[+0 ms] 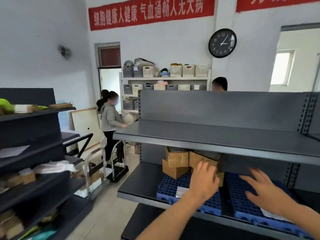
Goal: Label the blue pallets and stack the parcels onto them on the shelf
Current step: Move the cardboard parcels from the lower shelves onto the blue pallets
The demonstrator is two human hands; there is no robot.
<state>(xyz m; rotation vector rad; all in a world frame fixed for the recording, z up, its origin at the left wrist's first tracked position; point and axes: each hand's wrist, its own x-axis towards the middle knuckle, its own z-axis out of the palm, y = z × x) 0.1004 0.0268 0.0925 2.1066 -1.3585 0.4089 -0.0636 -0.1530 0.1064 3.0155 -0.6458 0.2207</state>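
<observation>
Two blue perforated pallets lie side by side on the middle board of the grey shelf [138,181]: a left pallet [170,186] and a right pallet [242,201]. A white label [181,189] lies on the left pallet and another label [271,216] on the right one. Several brown cardboard parcels [175,161] are stacked at the back of the left pallet. My left hand [204,181] has its fingers spread against the front of the parcels. My right hand [261,187] hovers open over the right pallet, holding nothing.
The empty top board [207,134] overhangs the pallets closely. At the left stands a dark shelf unit [34,153] loaded with parcels. A metal hand trolley [110,163] with boxes stands in the aisle. Two people stand beyond the shelf.
</observation>
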